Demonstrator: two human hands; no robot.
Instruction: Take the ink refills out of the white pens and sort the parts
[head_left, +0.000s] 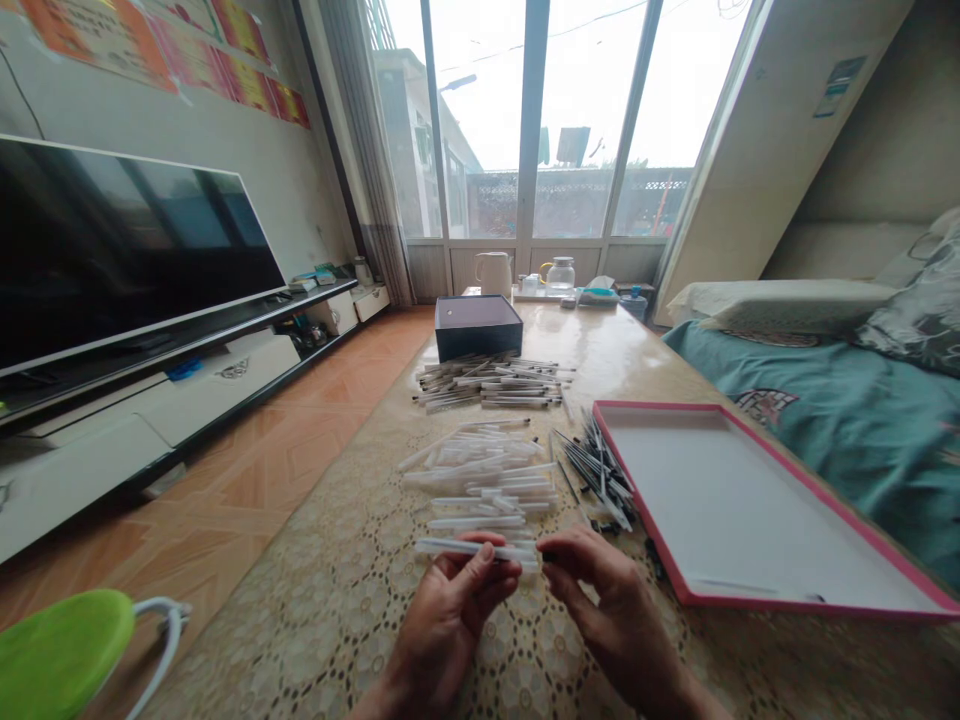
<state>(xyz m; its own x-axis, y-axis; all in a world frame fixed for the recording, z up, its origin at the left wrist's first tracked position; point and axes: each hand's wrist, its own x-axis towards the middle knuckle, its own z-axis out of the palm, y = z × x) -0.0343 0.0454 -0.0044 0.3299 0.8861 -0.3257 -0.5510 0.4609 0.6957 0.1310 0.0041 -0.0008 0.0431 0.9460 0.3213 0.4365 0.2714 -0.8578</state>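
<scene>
My left hand (pixel 459 612) pinches a whitish, see-through pen barrel (pixel 444 547) between thumb and fingers, lying roughly level above the table. Close to the barrel's right end, my right hand (pixel 604 592) closes thumb and forefinger on a small black pen part (pixel 550 557); whether it touches the barrel I cannot tell. Just beyond my hands lie many loose clear pen barrels (pixel 484 458). To their right is a heap of dark, thin pen refills (pixel 598 462) with small black pieces near it. Farther back, a pile of pens with dark tips (pixel 491 385) spreads across the cloth.
A pink-rimmed shallow tray (pixel 765 480) stands at the right, with a pen (pixel 742 588) along its near edge. Behind the pens is a dark blue box (pixel 478 340). A kettle (pixel 493 272) and glass pot (pixel 560 274) stand at the far end. A green stool (pixel 64 650) is at left.
</scene>
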